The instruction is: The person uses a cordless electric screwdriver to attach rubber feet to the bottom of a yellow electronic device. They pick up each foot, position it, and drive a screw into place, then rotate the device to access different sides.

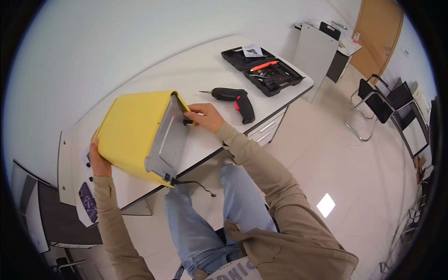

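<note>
A boxy yellow appliance lies tipped on the white table, its grey metal panel facing right. My left hand grips its left end, with the fingertips partly hidden behind the casing. At the upper edge of the panel, the fingers of my right hand are closed on a small black part; whether it is still attached cannot be told. A black power cord hangs from the panel's lower corner past the table edge. Just right of my right hand lies a black cordless screwdriver with a long bit.
An open black tool case with bits and an orange-red handle sits at the table's far right. Small black round pieces and a purple flat item lie at the left. Chairs stand on the floor to the right.
</note>
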Demonstrator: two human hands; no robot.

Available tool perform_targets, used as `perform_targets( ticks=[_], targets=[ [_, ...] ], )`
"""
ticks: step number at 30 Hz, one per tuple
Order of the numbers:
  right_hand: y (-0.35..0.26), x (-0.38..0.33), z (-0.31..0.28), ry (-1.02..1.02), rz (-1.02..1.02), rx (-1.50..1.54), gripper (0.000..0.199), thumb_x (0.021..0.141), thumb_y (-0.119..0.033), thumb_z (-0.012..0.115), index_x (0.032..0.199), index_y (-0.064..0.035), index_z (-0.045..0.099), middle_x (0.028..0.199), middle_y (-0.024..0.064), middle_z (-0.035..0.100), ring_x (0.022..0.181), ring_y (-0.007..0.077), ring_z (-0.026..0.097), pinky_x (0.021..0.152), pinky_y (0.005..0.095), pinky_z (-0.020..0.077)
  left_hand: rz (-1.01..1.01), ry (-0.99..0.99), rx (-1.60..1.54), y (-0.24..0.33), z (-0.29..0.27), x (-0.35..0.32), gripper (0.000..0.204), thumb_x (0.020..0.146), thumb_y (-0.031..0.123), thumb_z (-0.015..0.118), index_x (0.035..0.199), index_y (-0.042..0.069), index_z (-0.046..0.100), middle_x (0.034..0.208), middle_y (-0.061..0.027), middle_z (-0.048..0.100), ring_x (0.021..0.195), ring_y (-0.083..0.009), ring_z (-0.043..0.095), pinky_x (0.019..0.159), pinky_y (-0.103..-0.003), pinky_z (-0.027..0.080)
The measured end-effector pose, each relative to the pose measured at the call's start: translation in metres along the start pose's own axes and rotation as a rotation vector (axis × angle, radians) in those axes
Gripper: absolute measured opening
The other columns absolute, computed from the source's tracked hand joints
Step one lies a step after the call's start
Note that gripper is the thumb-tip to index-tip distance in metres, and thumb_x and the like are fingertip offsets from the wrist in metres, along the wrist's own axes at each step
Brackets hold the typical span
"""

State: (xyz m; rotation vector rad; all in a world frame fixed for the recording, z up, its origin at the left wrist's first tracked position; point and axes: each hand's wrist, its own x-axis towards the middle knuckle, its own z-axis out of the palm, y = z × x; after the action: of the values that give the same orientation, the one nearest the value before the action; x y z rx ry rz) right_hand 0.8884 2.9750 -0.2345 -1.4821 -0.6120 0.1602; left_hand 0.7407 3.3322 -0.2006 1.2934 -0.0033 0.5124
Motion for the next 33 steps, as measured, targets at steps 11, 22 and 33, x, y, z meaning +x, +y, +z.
perform_targets(
  ticks=[11,22,33],
  targets=[
    [0.0,-0.013,-0.005,0.089,-0.181,-0.188,0.024,0.086,-0.018,0.066,0.104,-0.0023,0.069,0.087,0.0117,0.07,0.077,0.0209,0.064,0.069,0.0336,0.0511,-0.031,-0.049,-0.03,0.002,0.003,0.0,0.05,0.099,0.039,0.041,0.134,0.003,0.048,0.13,-0.0064,0.056,0.119,-0.0173,0.053,0.098,-0.031,0.043],
    [0.01,-0.016,0.003,0.156,-0.325,-0.685,0.021,0.082,-0.014,0.063,0.102,-0.0102,0.064,0.078,0.0131,0.066,0.076,0.0334,0.062,0.068,0.0447,0.0486,-0.085,0.059,-0.001,0.006,0.006,0.009,0.047,0.1,0.043,0.041,0.126,0.006,0.054,0.121,-0.0042,0.062,0.111,-0.0174,0.057,0.094,-0.031,0.047],
    [-0.004,-0.037,-0.009,0.008,-0.307,-0.371,0.028,0.081,-0.012,0.067,0.107,-0.0042,0.063,0.083,0.0163,0.067,0.075,0.0321,0.064,0.07,0.0378,0.0508,-0.165,-0.048,-0.021,0.008,-0.013,0.016,0.051,0.099,0.044,0.039,0.126,0.003,0.054,0.119,-0.0047,0.063,0.108,-0.017,0.059,0.09,-0.031,0.049]
  ],
)
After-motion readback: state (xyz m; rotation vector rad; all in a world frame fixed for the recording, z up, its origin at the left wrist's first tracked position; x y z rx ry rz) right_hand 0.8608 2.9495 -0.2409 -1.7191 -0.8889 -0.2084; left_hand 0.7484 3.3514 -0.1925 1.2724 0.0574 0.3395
